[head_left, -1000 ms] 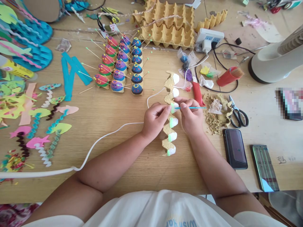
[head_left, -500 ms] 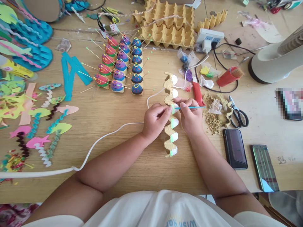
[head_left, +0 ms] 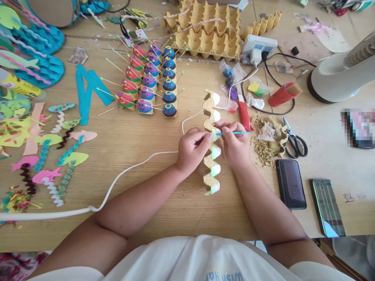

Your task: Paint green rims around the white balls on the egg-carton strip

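Note:
A strip cut from an egg carton point(head_left: 209, 160) lies lengthwise in front of me, its cups facing right with white tops. Light green material edges several of the lower cups. My left hand point(head_left: 191, 150) pinches the strip near its middle from the left side. In my right hand point(head_left: 238, 147) is a thin blue stick-like tool point(head_left: 243, 132), held like a pen. Its tip points left and meets the green patch on the middle cup, close to my left fingertips. The fingers partly hide that cup.
Painted egg-carton cups point(head_left: 149, 81) with pins stand in rows at upper left. A white cable point(head_left: 125, 171) crosses the table. To the right are scissors point(head_left: 295, 142), a red cup of sticks point(head_left: 283, 95) and phones point(head_left: 291, 183). Egg trays point(head_left: 205, 35) lie at the back.
Almost nothing differs. The blue tool and my right fingers have shifted very slightly at the middle cup; my left hand keeps its place on the strip.

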### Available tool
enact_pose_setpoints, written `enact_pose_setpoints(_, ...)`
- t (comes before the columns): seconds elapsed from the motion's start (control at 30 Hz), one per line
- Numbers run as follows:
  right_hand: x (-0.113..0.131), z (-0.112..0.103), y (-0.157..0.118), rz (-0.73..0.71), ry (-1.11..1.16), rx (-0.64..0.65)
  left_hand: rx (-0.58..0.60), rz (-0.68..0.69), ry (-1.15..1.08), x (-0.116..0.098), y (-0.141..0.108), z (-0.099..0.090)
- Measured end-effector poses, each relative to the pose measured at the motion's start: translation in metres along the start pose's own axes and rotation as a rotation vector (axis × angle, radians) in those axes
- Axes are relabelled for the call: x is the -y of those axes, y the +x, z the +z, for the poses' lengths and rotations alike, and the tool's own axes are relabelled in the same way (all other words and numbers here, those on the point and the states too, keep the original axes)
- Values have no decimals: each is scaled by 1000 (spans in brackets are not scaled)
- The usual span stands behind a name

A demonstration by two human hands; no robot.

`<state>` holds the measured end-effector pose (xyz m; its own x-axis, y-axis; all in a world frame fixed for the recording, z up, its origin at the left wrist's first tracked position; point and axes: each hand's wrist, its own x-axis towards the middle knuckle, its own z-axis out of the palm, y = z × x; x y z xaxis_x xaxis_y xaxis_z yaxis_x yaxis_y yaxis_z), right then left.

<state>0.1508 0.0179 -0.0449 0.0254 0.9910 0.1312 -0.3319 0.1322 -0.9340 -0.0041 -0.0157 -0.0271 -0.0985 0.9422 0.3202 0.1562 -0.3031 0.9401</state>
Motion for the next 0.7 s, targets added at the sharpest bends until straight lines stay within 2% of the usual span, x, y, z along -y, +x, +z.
enact_pose_setpoints(0.7,7,3,-1,40,5,-33,-5,35,15,3,0,0)
